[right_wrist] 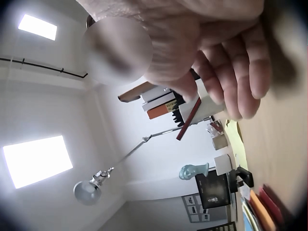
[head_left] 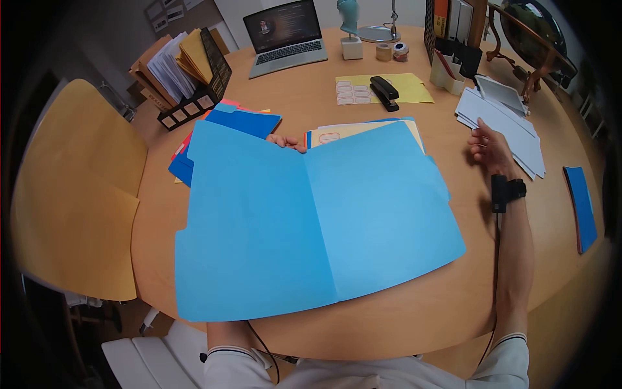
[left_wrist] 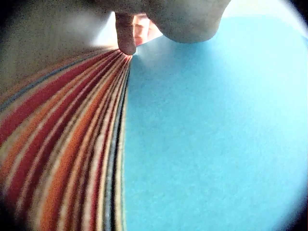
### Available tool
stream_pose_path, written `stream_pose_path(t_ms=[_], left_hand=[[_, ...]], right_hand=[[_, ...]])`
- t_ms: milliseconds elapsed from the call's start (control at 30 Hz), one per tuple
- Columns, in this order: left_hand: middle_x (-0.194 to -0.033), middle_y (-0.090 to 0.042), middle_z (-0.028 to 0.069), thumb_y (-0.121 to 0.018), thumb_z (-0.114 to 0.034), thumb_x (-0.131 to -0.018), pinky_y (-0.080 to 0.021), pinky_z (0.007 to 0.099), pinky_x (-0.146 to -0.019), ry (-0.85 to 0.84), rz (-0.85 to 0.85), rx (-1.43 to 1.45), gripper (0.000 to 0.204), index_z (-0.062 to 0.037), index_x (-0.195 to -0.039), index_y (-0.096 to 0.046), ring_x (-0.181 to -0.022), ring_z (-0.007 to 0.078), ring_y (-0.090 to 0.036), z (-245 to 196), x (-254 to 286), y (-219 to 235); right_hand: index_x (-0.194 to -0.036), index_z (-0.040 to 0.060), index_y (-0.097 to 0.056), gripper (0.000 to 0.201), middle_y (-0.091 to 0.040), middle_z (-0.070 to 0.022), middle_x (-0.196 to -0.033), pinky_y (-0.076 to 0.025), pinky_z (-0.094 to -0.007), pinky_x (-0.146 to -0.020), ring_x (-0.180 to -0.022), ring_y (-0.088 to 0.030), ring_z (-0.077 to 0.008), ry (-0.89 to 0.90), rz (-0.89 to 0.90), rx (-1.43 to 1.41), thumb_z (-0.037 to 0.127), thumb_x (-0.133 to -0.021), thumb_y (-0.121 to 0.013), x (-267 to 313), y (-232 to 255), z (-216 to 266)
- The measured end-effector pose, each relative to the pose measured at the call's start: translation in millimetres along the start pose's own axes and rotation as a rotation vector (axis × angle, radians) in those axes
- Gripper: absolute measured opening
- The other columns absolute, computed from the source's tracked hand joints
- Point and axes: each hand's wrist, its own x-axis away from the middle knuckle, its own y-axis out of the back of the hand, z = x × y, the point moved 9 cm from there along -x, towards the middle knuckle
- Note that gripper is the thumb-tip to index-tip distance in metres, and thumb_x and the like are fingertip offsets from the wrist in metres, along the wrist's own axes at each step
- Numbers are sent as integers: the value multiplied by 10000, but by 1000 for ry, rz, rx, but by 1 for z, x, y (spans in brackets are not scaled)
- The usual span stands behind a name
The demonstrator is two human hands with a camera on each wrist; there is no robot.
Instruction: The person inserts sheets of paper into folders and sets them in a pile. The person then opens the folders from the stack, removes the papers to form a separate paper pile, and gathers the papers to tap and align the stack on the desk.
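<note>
A light-blue file folder (head_left: 253, 220) lies spread open toward me, its fold running down the middle. My left hand (head_left: 287, 142) is mostly hidden behind it, with fingers curled at the top of the fold. In the left wrist view, the thumb and fingers of that hand (left_wrist: 187, 21) grip at the folder's edge, beside a fan of red, orange and cream edges (left_wrist: 62, 154). My right hand (head_left: 490, 148) is held beside the white envelopes (head_left: 508, 126), its fingers loosely bent and holding nothing. Partly covered by the folder's top edge are cream papers (head_left: 363, 135).
Dark-blue and red folders (head_left: 240, 122) lie left of the light-blue one. Farther back are a stapler (head_left: 385, 94) on a yellow sheet (head_left: 414, 89), a laptop (head_left: 285, 39) and a file rack (head_left: 194, 107). A blue booklet (head_left: 580, 207) lies at the right edge.
</note>
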Motion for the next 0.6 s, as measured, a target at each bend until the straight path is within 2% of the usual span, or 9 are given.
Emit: stream_pose_path(t_ms=[133,167,200,233,267,333,400,433,600], left_hand=[[-1038,-642,180,-522,-164,-1020,-639,472,-809,-5,62,-29,171,-28,-921,-552,-997,316,-712,-4,-4,5],[-1102,-632,202,-569,-145,-1009,-626,506,-852,51,196,53,135,-27,-946,-552,-1063,354,-687,-2,-7,-1],[-1165,-622,224,-616,-127,-999,-614,541,-895,108,330,135,123,-26,-971,-551,-1128,393,-662,0,-7,-8],[-1165,-622,224,-616,-127,-999,-614,541,-895,109,331,138,123,-26,-971,-551,-1128,393,-662,0,-8,-4],[-1141,-628,216,-626,-119,-990,-624,507,-875,171,274,101,125,-25,-958,-550,-1080,368,-678,2,-9,-3],[-1116,-635,207,-636,-112,-982,-634,474,-855,232,216,65,130,-24,-945,-548,-1032,343,-694,4,-6,-8],[-1030,-647,139,-662,-148,-969,-614,320,-714,173,-152,-169,154,-31,-944,-565,-895,212,-686,-2,0,0],[-1030,-647,139,-662,-148,-969,-614,320,-714,172,-153,-170,154,-31,-944,-565,-895,212,-686,-1,4,-11],[-966,-653,101,-691,-173,-948,-577,322,-781,-117,-243,-581,180,-29,-983,-590,-911,190,-658,-19,20,-55]], right_hand=[[-903,51,-622,369,-636,-40,-708,-467,-225,-485,-570,-619,-113,0,211,209,409,-952,-695,35,-70,3],[-887,50,-632,356,-628,-29,-693,-462,-219,-485,-572,-621,-107,-12,308,279,394,-946,-704,40,-85,-1],[-887,50,-632,356,-628,-29,-693,-462,-219,-485,-572,-621,-107,-14,305,280,394,-946,-704,43,-91,-1],[-860,54,-634,338,-627,-25,-683,-456,-220,-482,-572,-623,-105,-29,412,320,373,-939,-715,49,-105,-4],[-834,58,-635,322,-626,-20,-672,-450,-220,-480,-572,-626,-103,-44,520,360,352,-931,-726,56,-117,-7],[-779,70,-624,312,-601,1,-652,-416,-234,-475,-544,-580,-82,-88,501,294,320,-895,-771,61,-125,-9],[-728,78,-602,330,-584,8,-644,-386,-253,-472,-531,-532,-72,36,522,484,291,-839,-828,64,-136,-7],[-728,78,-602,330,-584,8,-644,-386,-253,-472,-531,-532,-72,37,523,484,291,-839,-828,62,-137,-10],[-663,95,-565,365,-577,6,-627,-364,-261,-473,-539,-512,-69,112,517,486,249,-775,-876,63,-145,-7]])
